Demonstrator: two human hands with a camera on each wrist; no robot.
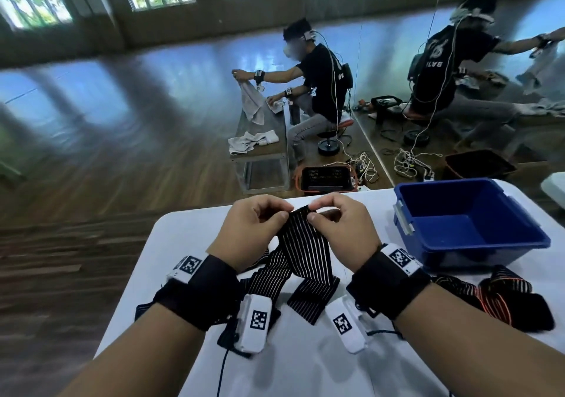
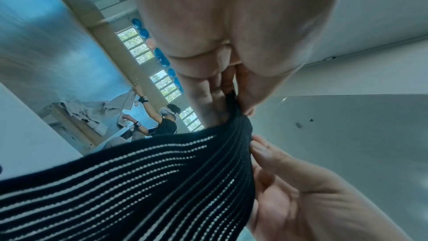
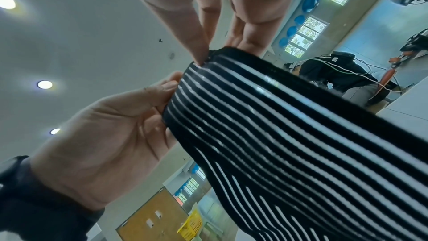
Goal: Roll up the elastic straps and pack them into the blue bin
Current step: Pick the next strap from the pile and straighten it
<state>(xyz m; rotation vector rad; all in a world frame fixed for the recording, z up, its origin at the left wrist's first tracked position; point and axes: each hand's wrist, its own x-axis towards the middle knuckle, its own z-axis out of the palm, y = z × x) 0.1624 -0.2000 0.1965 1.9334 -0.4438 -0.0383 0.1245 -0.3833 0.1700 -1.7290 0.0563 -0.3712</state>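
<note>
Between both hands, above the bench | left hand and right hand pinch white-striped black elastic strap end | step: starting roll | next: tight turns | blue bin right of hands, empty

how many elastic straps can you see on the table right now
2, maybe more. A black white-striped elastic strap is pinched at its end by the left hand and right hand. A black orange-striped elastic strap lies bunched before the blue plastic bin; it may be several.
</note>
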